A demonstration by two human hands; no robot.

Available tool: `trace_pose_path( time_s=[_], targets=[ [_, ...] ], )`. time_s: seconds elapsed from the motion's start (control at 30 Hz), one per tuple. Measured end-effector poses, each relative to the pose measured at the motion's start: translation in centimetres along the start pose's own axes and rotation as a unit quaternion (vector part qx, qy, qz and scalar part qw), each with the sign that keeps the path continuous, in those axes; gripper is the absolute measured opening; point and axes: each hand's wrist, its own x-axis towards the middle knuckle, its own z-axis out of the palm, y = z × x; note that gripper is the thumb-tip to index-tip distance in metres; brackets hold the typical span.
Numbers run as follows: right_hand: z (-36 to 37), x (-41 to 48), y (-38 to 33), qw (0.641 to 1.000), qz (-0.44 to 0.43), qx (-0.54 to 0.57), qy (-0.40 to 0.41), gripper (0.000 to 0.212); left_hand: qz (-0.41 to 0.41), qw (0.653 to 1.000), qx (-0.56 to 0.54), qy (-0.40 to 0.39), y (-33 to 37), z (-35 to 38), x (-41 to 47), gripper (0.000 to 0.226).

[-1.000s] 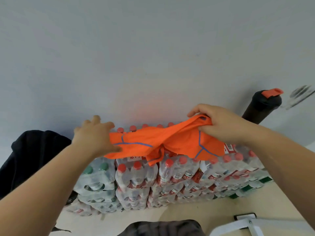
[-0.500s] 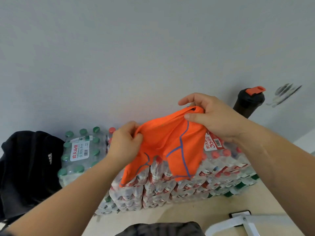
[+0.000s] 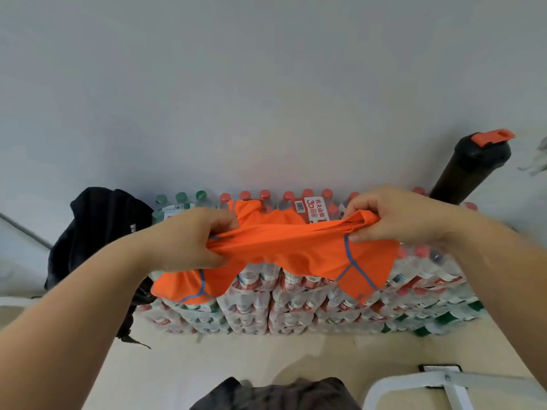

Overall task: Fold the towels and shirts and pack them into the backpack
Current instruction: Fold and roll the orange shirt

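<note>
Now, with the left hand (image 3: 189, 241) and right hand (image 3: 393, 217) both clamped on the orange shirt (image 3: 296, 247), pull evenly to square its seams before folding.

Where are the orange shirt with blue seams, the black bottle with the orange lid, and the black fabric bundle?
orange shirt with blue seams (image 3: 296, 244): head view, stretched middle.
black bottle with orange lid (image 3: 464, 173): head view, dark body.
black fabric bundle (image 3: 97, 232): head view, upper bulk.
</note>
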Motion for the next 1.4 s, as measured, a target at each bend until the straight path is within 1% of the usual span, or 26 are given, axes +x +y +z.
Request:
trace_pose_path(
  time_s=[0.1, 0.17, 0.3, 0.37, 0.43, 0.47, 0.5, 0.53, 0.57, 0.6, 0.67, 0.7, 0.73, 0.77, 0.8, 0.83, 0.87, 0.93, 1.0, 1.1, 1.13, 1.17, 1.2, 1.23, 1.3, 1.4],
  targets=[
    [0.7, -0.2, -0.7, 0.998, -0.001, 0.068, 0.003, 0.010, -0.014, 0.999, 0.038, 0.009, -1.5, -0.8, -2.0, 0.023],
    [1.1, -0.2, -1.5, 0.995, 0.007, 0.096, 0.010, 0.007, -0.033, 0.998, 0.031, 0.051, -3.2, -1.2, -3.0, 0.022],
    [3.1, -0.3, -3.4, 0.986, 0.011, 0.159, 0.041, 0.005, -0.078, 0.985, 0.013, 0.155, -6.4, -1.0, -4.5, 0.010],
    [4.6, -0.7, -4.5, 0.973, 0.026, 0.225, 0.049, 0.017, -0.113, 0.976, -0.030, 0.182, -7.9, -0.4, -5.0, 0.007],
    [6.0, -1.6, -5.1, 0.959, 0.049, 0.279, 0.023, 0.020, -0.134, 0.963, -0.147, 0.184, -8.9, 0.1, -5.4, 0.015],
    [6.6, -2.2, -5.1, 0.953, 0.060, 0.298, 0.000, 0.024, -0.138, 0.947, -0.239, 0.166, -9.1, 0.3, -5.6, 0.018],
    [7.1, -2.9, -5.2, 0.948, 0.067, 0.311, -0.025, 0.035, -0.135, 0.923, -0.332, 0.139, -9.0, 0.3, -5.9, 0.019],
    [7.6, -3.6, -5.2, 0.945, 0.074, 0.315, -0.046, 0.053, -0.128, 0.898, -0.407, 0.109, -9.0, 0.1, -6.3, 0.019],
    [8.0, -4.2, -5.3, 0.943, 0.079, 0.319, -0.058, 0.066, -0.117, 0.881, -0.451, 0.077, -8.8, -0.2, -6.6, 0.018],
    [8.2, -4.8, -5.6, 0.939, 0.079, 0.330, -0.054, 0.073, -0.102, 0.874, -0.472, 0.042, -8.6, -0.9, -6.9, 0.021],
    [8.0, -6.1, -6.6, 0.922, 0.060, 0.383, -0.004, 0.073, -0.047, 0.881, -0.468, -0.044, -8.1, -2.9, -7.8, 0.045],
    [7.7, -6.6, -7.3, 0.910, 0.044, 0.411, 0.044, 0.071, -0.011, 0.887, -0.453, -0.087, -7.8, -4.2, -8.3, 0.055],
    [7.3, -7.2, -8.1, 0.896, 0.032, 0.432, 0.093, 0.072, 0.025, 0.890, -0.439, -0.119, -7.4, -5.5, -8.8, 0.057],
    [6.9, -7.5, -8.4, 0.886, 0.014, 0.444, 0.137, 0.073, 0.058, 0.894, -0.421, -0.139, -7.2, -6.7, -9.1, 0.052],
    [6.5, -7.6, -8.4, 0.878, 0.004, 0.450, 0.165, 0.074, 0.080, 0.900, -0.404, -0.143, -7.0, -7.7, -9.3, 0.046],
    [6.2, -7.5, -8.4, 0.876, -0.002, 0.451, 0.172, 0.074, 0.090, 0.907, -0.390, -0.135, -6.8, -8.4, -9.2, 0.040],
    [6.2, -7.2, -8.4, 0.880, 0.004, 0.446, 0.164, 0.075, 0.087, 0.914, -0.378, -0.122, -6.9, -8.6, -9.1, 0.035],
    [6.7, -6.4, -8.0, 0.896, 0.044, 0.421, 0.136, 0.079, 0.050, 0.927, -0.358, -0.098, -7.8, -7.9, -8.4, 0.028],
    [8.0, -5.1, -7.1, 0.908, 0.092, 0.394, 0.109, 0.079, -0.002, 0.934, -0.345, -0.092, -9.2, -6.1, -7.6, 0.031],
    [10.2, -3.3, -6.0, 0.905, 0.151, 0.382, 0.105, 0.059, -0.060, 0.931, -0.353, -0.072, -10.9, -2.9, -6.6, 0.042],
    [10.7, -2.9, -5.6, 0.904, 0.155, 0.386, 0.100, 0.060, -0.069, 0.930, -0.354, -0.075, -11.1, -2.0, -6.3, 0.039],
    [11.2, -2.6, -5.1, 0.904, 0.156, 0.387, 0.088, 0.070, -0.077, 0.931, -0.347, -0.090, -11.3, -1.3, -6.1, 0.033],
    [11.4, -2.4, -4.7, 0.907, 0.161, 0.382, 0.069, 0.078, -0.086, 0.930, -0.336, -0.117, -11.4, -0.8, -5.9, 0.027],
    [11.5, -2.3, -4.5, 0.911, 0.163, 0.377, 0.038, 0.079, -0.099, 0.927, -0.328, -0.150, -11.5, -0.4, -5.7, 0.024],
    [11.5, -2.2, -4.0, 0.920, 0.169, 0.351, -0.044, 0.064, -0.112, 0.914, -0.325, -0.214, -11.7, 0.0, -5.6, 0.021],
    [11.3, -2.0, -2.9, 0.922, 0.176, 0.314, -0.142, 0.037, -0.143, 0.883, -0.384, -0.229, -12.4, 0.4, -5.2, 0.018]
  ],
)
